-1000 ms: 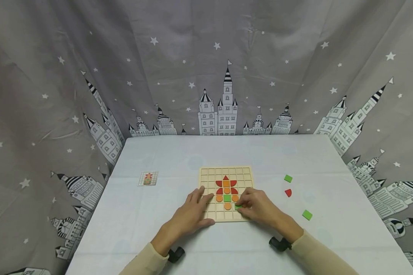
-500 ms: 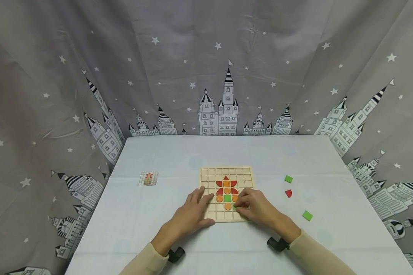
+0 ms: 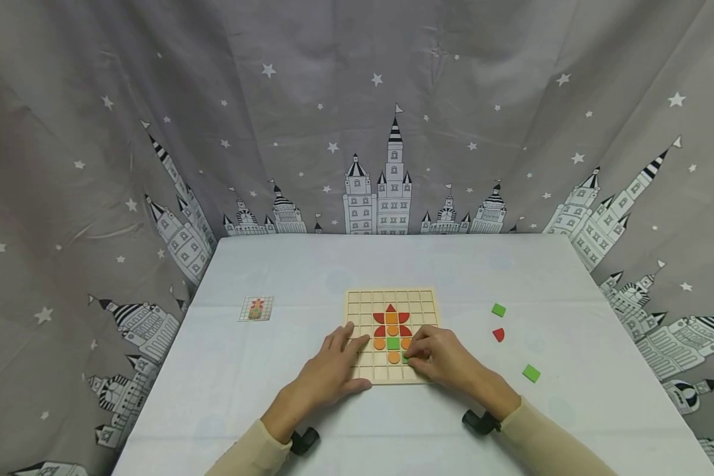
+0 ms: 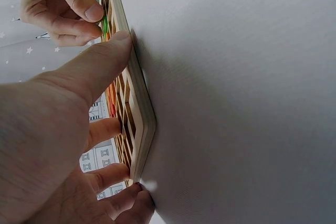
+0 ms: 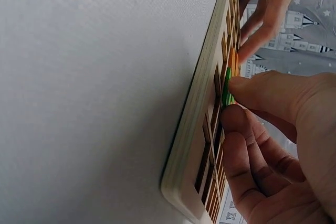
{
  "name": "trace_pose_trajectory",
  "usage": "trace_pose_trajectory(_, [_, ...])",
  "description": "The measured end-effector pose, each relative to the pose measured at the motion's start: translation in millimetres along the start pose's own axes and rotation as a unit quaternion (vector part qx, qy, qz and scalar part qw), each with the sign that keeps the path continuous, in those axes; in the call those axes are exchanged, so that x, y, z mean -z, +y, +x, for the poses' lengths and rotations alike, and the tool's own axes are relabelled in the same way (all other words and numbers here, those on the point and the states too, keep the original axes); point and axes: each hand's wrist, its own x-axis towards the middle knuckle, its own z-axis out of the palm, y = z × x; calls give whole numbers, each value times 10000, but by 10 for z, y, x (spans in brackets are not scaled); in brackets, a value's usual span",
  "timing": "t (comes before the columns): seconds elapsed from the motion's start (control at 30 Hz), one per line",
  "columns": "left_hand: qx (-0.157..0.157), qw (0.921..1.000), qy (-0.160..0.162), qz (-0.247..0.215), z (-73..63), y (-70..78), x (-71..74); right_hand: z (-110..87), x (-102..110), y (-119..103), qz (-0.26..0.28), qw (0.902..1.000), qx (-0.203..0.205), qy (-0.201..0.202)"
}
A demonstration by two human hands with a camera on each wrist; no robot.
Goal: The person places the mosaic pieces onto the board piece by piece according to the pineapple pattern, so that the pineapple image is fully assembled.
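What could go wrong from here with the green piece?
The right hand pinches the green square at the grid board, so it might seat crookedly. That hand could also nudge the adjacent orange disc. The left hand, touching the board's edge, might shift the board.

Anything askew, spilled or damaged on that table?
Nothing looks spilled or damaged. The board lies flat; two green squares and a red piece lie loose to its right at mixed angles, probably just set aside.
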Motion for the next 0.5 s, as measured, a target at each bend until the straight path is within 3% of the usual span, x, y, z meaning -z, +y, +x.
trace_pose_trajectory(0.37, [4, 10000, -6, -30, 1, -3, -2, -52, 95, 92, -329, 9988, -77, 353])
trace_pose_trajectory(0.5, [12, 10000, -22, -31, -4, -2, -5, -80, 179, 152, -484, 9970, -286, 528])
